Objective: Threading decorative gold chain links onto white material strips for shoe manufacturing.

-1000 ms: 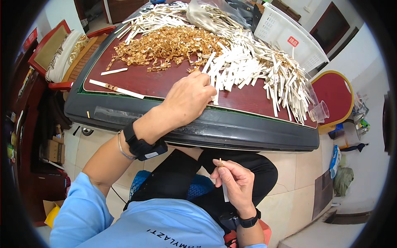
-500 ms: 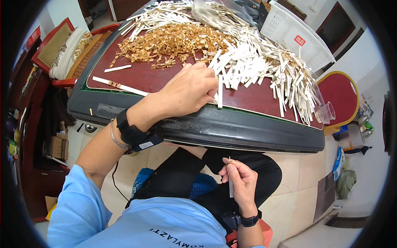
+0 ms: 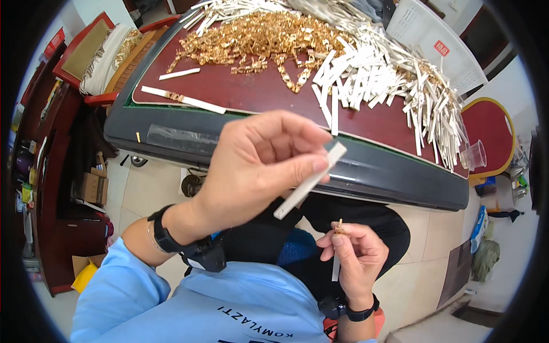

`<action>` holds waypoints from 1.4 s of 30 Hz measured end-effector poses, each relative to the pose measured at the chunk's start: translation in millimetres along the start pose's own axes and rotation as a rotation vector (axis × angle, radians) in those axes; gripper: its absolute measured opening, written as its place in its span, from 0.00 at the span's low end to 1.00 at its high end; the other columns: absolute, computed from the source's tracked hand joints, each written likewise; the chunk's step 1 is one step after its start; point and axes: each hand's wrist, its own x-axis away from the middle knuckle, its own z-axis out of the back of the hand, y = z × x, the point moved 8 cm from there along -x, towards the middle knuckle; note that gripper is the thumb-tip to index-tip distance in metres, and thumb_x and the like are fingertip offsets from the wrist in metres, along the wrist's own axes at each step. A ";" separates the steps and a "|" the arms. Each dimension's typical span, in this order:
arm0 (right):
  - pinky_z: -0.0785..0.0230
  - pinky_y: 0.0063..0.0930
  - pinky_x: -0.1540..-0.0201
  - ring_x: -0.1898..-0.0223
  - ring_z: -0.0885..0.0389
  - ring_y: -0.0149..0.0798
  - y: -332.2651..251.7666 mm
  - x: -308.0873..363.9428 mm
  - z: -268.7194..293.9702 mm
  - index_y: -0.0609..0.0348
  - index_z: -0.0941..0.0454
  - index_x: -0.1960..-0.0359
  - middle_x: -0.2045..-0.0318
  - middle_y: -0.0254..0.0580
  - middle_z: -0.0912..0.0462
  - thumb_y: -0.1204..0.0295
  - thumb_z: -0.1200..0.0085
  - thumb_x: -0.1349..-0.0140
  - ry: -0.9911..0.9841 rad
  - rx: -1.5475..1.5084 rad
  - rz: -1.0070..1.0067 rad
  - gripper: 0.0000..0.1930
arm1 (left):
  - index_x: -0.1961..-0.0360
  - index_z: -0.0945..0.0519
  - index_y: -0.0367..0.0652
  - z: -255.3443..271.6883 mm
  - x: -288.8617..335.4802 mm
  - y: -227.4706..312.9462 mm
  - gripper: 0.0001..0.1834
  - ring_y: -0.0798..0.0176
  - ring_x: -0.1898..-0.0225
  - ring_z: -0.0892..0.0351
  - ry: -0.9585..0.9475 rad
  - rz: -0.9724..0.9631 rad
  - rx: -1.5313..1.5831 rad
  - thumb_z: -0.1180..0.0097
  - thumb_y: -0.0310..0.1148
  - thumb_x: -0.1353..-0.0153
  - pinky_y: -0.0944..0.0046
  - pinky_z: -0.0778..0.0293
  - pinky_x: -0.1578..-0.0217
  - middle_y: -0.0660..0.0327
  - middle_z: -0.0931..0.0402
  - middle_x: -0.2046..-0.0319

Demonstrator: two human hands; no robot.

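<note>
Your left hand (image 3: 257,166) pinched a flat white paper strip (image 3: 309,182); your right hand's (image 3: 354,257) fingers gripped a small gold metal clip (image 3: 339,227).

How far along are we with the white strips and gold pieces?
Done: nothing clearly finished shows. In hand: the left hand pinches one white strip lifted off the table; the right hand holds a small gold piece and another strip. Left: big heaps of white strips and gold pieces on the table.
</note>
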 end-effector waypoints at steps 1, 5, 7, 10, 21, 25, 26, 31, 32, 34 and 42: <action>0.25 0.17 0.70 0.74 0.18 0.27 -5.4 1.0 -3.1 0.71 0.21 0.57 0.70 0.49 0.15 0.81 0.44 0.36 0.009 -0.049 0.009 0.08 | 0.54 0.24 0.31 -2.1 8.4 -4.7 0.13 0.62 0.62 0.15 -0.009 0.015 0.019 0.41 0.16 0.40 0.64 0.17 0.59 0.52 0.18 0.63; 0.25 0.17 0.70 0.74 0.18 0.27 -11.6 3.1 -12.4 0.71 0.23 0.57 0.68 0.50 0.15 0.81 0.45 0.36 -0.004 -0.097 0.010 0.07 | 0.54 0.24 0.30 -9.2 29.9 -32.5 0.13 0.60 0.61 0.15 0.013 0.111 0.060 0.42 0.16 0.40 0.66 0.18 0.59 0.53 0.19 0.63; 0.26 0.17 0.70 0.74 0.18 0.27 -7.4 0.9 -14.6 0.71 0.23 0.58 0.67 0.50 0.15 0.81 0.46 0.35 0.016 -0.088 0.018 0.07 | 0.54 0.24 0.31 -10.0 36.7 -47.3 0.13 0.63 0.61 0.15 0.005 0.119 0.081 0.41 0.17 0.41 0.67 0.18 0.59 0.53 0.19 0.63; 0.26 0.16 0.71 0.75 0.20 0.26 -1.0 -4.2 -12.1 0.71 0.23 0.58 0.67 0.49 0.15 0.80 0.46 0.34 0.077 -0.069 -0.007 0.07 | 0.54 0.24 0.31 -9.6 46.0 -57.7 0.13 0.67 0.61 0.17 0.030 0.161 0.080 0.39 0.18 0.41 0.69 0.20 0.58 0.55 0.19 0.64; 0.29 0.12 0.75 0.75 0.20 0.23 19.0 -1.7 -14.9 0.72 0.22 0.57 0.72 0.42 0.16 0.78 0.44 0.35 0.048 -0.042 -0.152 0.09 | 0.57 0.23 0.33 -6.4 60.7 -86.7 0.13 0.69 0.64 0.18 -0.012 0.354 0.209 0.36 0.20 0.43 0.71 0.20 0.64 0.56 0.18 0.65; 0.30 0.12 0.76 0.76 0.21 0.22 25.7 -1.7 -20.6 0.70 0.23 0.57 0.72 0.42 0.16 0.76 0.44 0.34 0.002 -0.172 -0.208 0.08 | 0.57 0.23 0.35 -4.4 67.6 -99.9 0.13 0.70 0.68 0.18 0.008 0.418 0.407 0.35 0.21 0.43 0.72 0.22 0.67 0.56 0.18 0.66; 0.30 0.12 0.75 0.76 0.21 0.22 27.5 -1.3 -21.4 0.70 0.23 0.57 0.72 0.42 0.16 0.76 0.44 0.34 -0.007 -0.194 -0.213 0.09 | 0.57 0.23 0.35 -4.0 68.7 -100.9 0.13 0.70 0.68 0.18 0.008 0.420 0.408 0.35 0.21 0.43 0.72 0.22 0.67 0.56 0.18 0.66; 0.31 0.12 0.75 0.77 0.22 0.22 30.3 2.3 -22.2 0.70 0.23 0.56 0.71 0.42 0.16 0.76 0.44 0.34 -0.011 -0.215 -0.218 0.09 | 0.59 0.23 0.35 -0.1 73.6 -102.9 0.12 0.69 0.68 0.18 0.080 0.396 0.384 0.36 0.21 0.43 0.72 0.21 0.67 0.55 0.18 0.66; 0.30 0.12 0.75 0.77 0.22 0.22 28.6 2.4 -21.8 0.70 0.23 0.57 0.71 0.43 0.16 0.77 0.44 0.34 0.029 -0.208 -0.200 0.09 | 0.59 0.23 0.35 0.5 73.6 -103.9 0.12 0.69 0.68 0.18 0.081 0.396 0.385 0.36 0.21 0.43 0.72 0.21 0.67 0.55 0.18 0.66; 0.30 0.12 0.75 0.77 0.22 0.23 27.2 4.5 -20.0 0.70 0.23 0.57 0.71 0.44 0.16 0.77 0.43 0.35 0.067 -0.202 -0.184 0.09 | 0.58 0.23 0.35 10.1 70.8 -98.4 0.12 0.68 0.68 0.17 0.152 0.272 0.289 0.37 0.19 0.43 0.71 0.21 0.68 0.53 0.18 0.65; 0.24 0.16 0.71 0.72 0.17 0.27 33.7 16.3 -16.9 0.71 0.22 0.58 0.68 0.48 0.15 0.80 0.42 0.38 0.012 -0.179 -0.292 0.08 | 0.56 0.24 0.35 14.3 73.3 -96.3 0.14 0.66 0.65 0.17 0.226 0.211 0.334 0.38 0.18 0.43 0.69 0.20 0.64 0.52 0.18 0.63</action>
